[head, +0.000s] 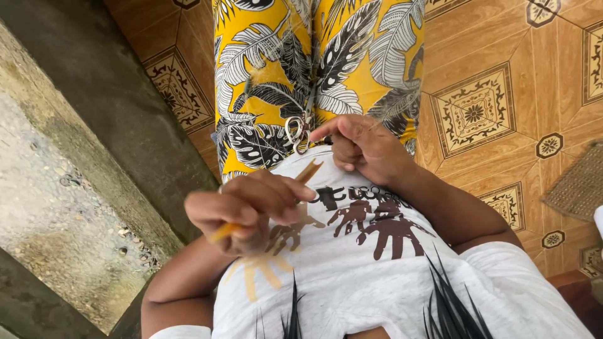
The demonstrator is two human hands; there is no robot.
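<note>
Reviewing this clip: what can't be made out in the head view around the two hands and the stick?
- Yellow stick: its middle is hidden inside the left hand; only both ends show.
- Right hand: whatever its pinched fingertips hold is too thin to tell.
- Metal scissors: only the loops are clear; the blades blend into the patterned trousers.
- Woven mat: cut off by the right edge.

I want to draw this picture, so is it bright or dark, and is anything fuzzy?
Head view: soft, even daylight, no harsh shadows and no glare on the patterned floor tiles. The left hand holding a thin yellow stick looks slightly soft, as does the right hand near the scissors. The dark spiky strands at the bottom edge are closest to the camera.
</note>
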